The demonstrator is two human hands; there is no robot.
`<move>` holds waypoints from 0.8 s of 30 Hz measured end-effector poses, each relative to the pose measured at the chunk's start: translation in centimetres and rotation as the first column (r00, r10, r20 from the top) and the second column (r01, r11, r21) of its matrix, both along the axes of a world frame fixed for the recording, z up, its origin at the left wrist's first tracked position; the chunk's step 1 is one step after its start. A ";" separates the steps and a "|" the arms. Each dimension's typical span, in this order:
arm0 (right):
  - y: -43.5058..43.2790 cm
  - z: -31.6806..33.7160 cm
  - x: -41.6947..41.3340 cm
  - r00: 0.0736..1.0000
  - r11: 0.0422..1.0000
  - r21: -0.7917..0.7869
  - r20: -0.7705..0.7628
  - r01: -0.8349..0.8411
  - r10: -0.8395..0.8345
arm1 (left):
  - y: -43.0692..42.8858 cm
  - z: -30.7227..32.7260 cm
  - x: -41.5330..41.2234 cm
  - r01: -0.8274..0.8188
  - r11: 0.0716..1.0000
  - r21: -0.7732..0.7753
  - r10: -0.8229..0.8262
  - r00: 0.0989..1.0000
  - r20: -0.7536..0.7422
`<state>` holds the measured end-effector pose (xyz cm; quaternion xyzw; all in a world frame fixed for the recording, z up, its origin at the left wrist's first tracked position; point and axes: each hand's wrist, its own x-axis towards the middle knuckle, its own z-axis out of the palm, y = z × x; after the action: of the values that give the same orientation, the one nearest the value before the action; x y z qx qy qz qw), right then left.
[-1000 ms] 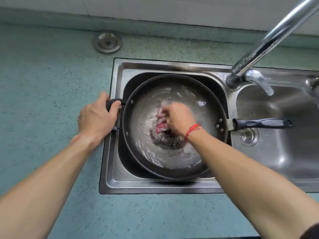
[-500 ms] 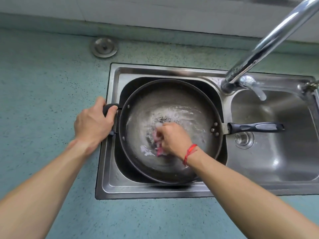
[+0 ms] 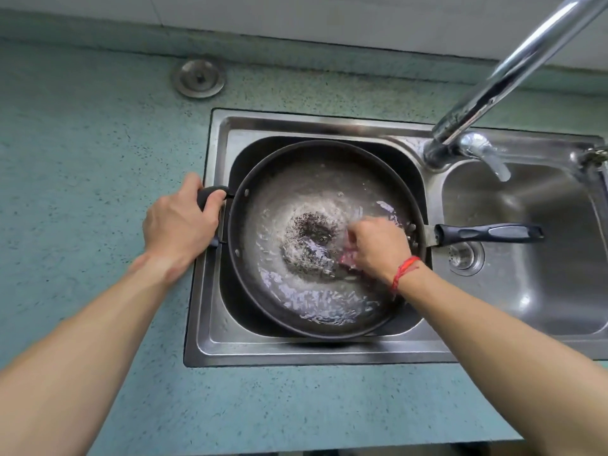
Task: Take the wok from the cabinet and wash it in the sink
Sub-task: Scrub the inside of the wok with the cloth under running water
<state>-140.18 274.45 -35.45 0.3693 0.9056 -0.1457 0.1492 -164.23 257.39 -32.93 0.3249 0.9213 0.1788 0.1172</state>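
Since the wok (image 3: 316, 232) nearly fills the left basin (image 3: 227, 311) of the double sink (image 3: 296, 126), there's barely any slack around it. Its rim runs close to the basin wall at the top and right, and a dark gap shows down the left and lower left. The long handle (image 3: 487, 232) pokes out to the right, crossing the divider and hanging over the right basin (image 3: 526, 291), with the drain strainer (image 3: 464, 256) just below it in the frame. The faucet (image 3: 513, 70) slants in from the upper right corner, and its base stands at the back of the sink between the two basins. Left of the sink and along the bottom, the teal counter (image 3: 82, 159) stretches to the frame edges, with a round metal cap (image 3: 199, 78) sitting in the upper left.

The left grip (image 3: 179, 225) is curled round the wok's small side handle (image 3: 210, 194), right at the sink's left edge. The right grip (image 3: 378, 246), with a red string (image 3: 403, 271) on the wrist, is down inside the wok toward its right side. Its fingers are bunched on a pinkish-red scrubbing thing (image 3: 348, 256) that's mostly hidden and blurry. Inside the wok there's shallow water with foamy streaks (image 3: 322, 304) round the walls and a dark speckled patch in the middle.
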 end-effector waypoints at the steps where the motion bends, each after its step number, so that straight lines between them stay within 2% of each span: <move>1: -0.9 0.3 0.7 0.999 0.999 -0.007 0.019 -0.037 0.037 | 0.0 0.0 0.0 0.000 1.000 0.000 0.000 1.000 -0.001; 5: -4.5 0.3 1.1 0.994 0.986 -0.133 0.025 -0.099 0.103 | 0.0 0.1 -0.1 -0.001 1.000 -0.009 0.001 1.000 -0.001; 11: -7.5 -0.7 -2.6 0.983 0.957 -0.243 -0.134 -0.155 0.125 | 0.0 0.5 0.3 -0.010 1.000 0.000 0.010 1.000 0.011; 16: -7.1 -1.1 -7.2 0.973 0.967 -0.215 -0.210 -0.140 0.094 | 0.1 0.8 0.5 -0.007 1.000 0.019 0.007 1.000 0.022; 24: -2.2 -2.4 -10.1 0.957 0.987 -0.161 -0.282 0.021 -0.066 | 0.2 1.5 0.9 -0.002 1.000 0.016 0.001 1.000 0.028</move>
<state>-150.25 272.23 -37.84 0.3516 0.8950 -0.2713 0.0420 -163.38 257.59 -31.44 0.3227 0.9183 0.1907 0.1272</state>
